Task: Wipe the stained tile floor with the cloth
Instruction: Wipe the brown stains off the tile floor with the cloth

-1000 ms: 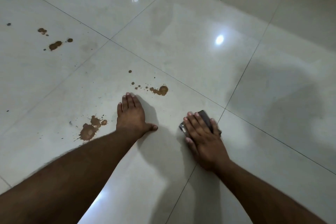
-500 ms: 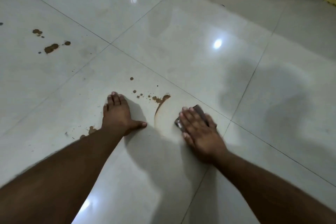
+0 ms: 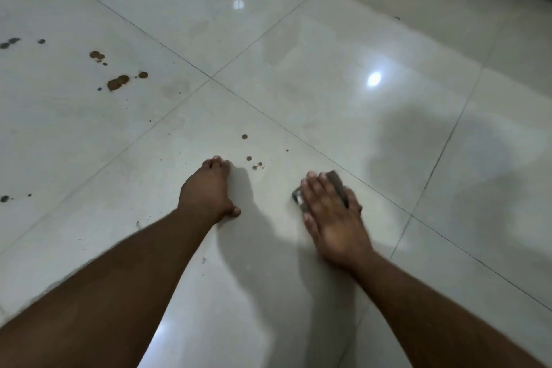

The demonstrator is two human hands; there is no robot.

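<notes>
Right of centre, the right hand [image 3: 331, 215] lies flat with straight fingers pressing the dark cloth [image 3: 336, 182] onto the tile floor [image 3: 328, 69]; the cloth peeks out beyond the fingertips. The left hand [image 3: 206, 191] rests spread on the floor beside small brown spots [image 3: 257, 166]. Larger stains [image 3: 118, 82] sit upper left.

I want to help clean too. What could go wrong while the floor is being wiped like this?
The cloth is small and mostly hidden under the right hand, so it might smear brown spots instead of lifting them. The left hand leans on shiny, maybe wet tile and could slip. The bigger stains far left could get missed.
</notes>
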